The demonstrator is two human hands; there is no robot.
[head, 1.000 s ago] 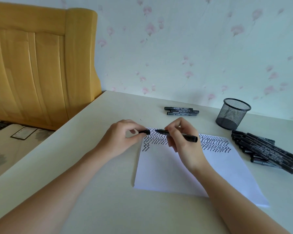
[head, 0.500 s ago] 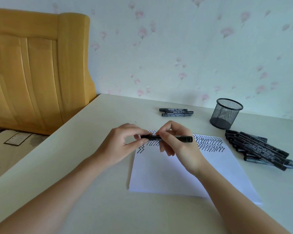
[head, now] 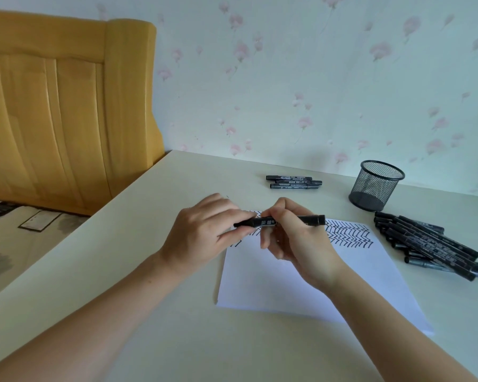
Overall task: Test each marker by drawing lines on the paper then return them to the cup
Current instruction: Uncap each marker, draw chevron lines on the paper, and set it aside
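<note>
Both hands now hold one black marker (head: 280,221) level above the top edge of the paper (head: 309,282): the left hand (head: 204,235) pinches its capped left end between thumb and fingers, and the right hand (head: 295,238) curls round the barrel. A second ago the cap sat apart from the tip; now it is on. The mesh cup (head: 375,186) stands at the back right of the table (head: 149,271), with a pile of markers (head: 431,244) beside it and three more markers (head: 293,181) further left.
</note>
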